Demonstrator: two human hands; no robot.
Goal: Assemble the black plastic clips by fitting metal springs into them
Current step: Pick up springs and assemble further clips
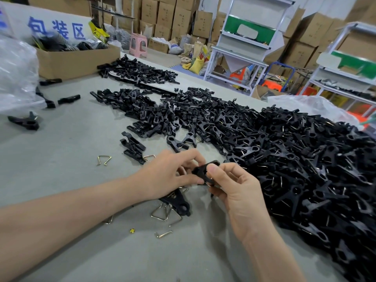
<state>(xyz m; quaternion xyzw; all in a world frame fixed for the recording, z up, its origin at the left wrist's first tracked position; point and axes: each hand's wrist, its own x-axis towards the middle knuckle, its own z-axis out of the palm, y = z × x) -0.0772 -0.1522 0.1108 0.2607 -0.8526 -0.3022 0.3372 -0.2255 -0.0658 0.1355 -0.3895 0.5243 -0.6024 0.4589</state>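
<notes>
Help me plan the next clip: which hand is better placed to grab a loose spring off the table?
Probably left. Both hands pinch the black clip, but the left hand lies right beside the loose springs; the right hand is farther away.

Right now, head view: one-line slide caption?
Left hand and right hand pinch a black plastic clip above the grey table; loose metal springs beneath, heaped black clips at right.
</notes>
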